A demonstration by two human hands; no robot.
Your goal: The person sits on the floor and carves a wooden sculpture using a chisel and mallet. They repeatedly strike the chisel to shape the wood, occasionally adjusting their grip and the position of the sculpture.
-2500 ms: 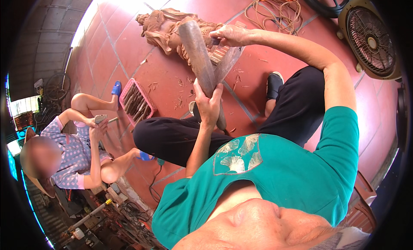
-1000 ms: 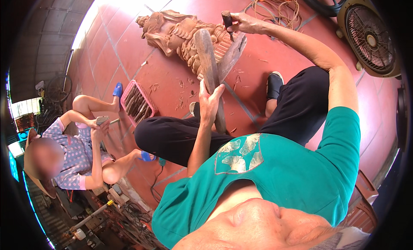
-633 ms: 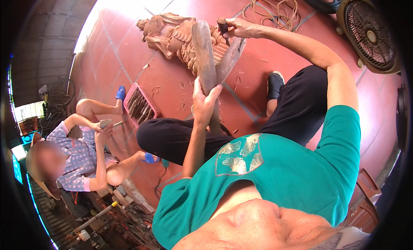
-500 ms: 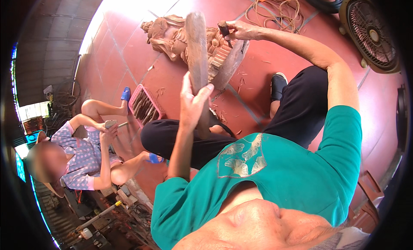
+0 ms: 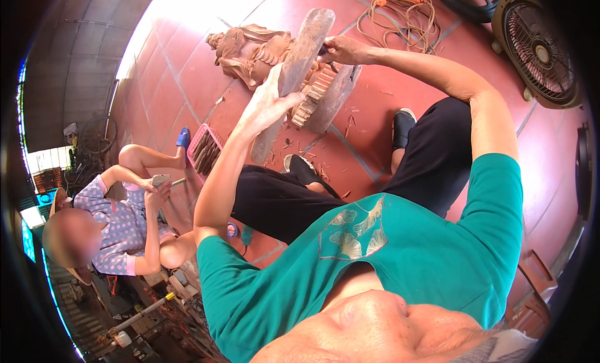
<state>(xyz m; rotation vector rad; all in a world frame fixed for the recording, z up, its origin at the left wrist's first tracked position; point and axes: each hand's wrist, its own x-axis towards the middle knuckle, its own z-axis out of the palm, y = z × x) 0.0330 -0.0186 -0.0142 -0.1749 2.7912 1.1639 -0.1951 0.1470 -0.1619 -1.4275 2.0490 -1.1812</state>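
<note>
My left hand [image 5: 267, 107] is closed around a long, flat wooden mallet [image 5: 307, 44], held slanting over the work. Pinched in my right hand [image 5: 344, 51] is a dark-handled chisel [image 5: 323, 49], mostly hidden behind the mallet. Whether the two tools touch, I cannot tell. Beneath them a brown wooden carving [image 5: 247, 54] with curled, figure-like forms lies on the floor. Its ribbed end [image 5: 317, 88] is nearest my hands, beside a greyish, rough wooden block [image 5: 340, 97].
Wood chips [image 5: 322, 170] litter the red tiled floor near my feet. A pink basket [image 5: 196, 139] of tools stands at left, near a seated person [image 5: 125, 219] holding a phone [image 5: 160, 179]. Beyond my right arm are a coiled cord [image 5: 406, 29] and a fan [image 5: 539, 54].
My left hand has swung the mallet up and right, over the chisel. My left elbow has moved outward. The right hand has shifted only slightly, and the carving's ribbed end looks tilted differently.
</note>
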